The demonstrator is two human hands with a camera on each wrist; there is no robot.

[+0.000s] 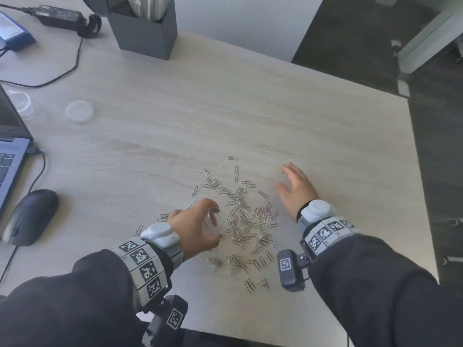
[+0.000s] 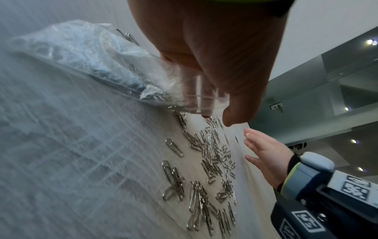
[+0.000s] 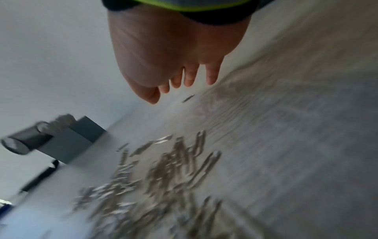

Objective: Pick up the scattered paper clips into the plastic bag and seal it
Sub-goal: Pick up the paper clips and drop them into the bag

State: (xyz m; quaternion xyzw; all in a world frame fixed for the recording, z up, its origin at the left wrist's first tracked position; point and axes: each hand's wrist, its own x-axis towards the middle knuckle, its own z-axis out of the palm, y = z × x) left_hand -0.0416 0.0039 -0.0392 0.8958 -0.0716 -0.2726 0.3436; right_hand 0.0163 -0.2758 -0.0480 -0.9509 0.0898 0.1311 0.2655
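Several silver paper clips lie scattered on the pale wooden desk, between my two hands. My left hand pinches the mouth of a clear plastic bag at the left edge of the pile. In the left wrist view the bag lies crumpled on the desk behind the fingers, with the clips just in front of its mouth. My right hand hovers flat, fingers spread, at the right of the pile. A single clip lies near its fingertips; the other clips are blurred.
A dark grey holder stands at the back. A laptop and black mouse sit at the left edge, with a round plastic lid, a power adapter and cables. The desk's right edge drops to dark floor.
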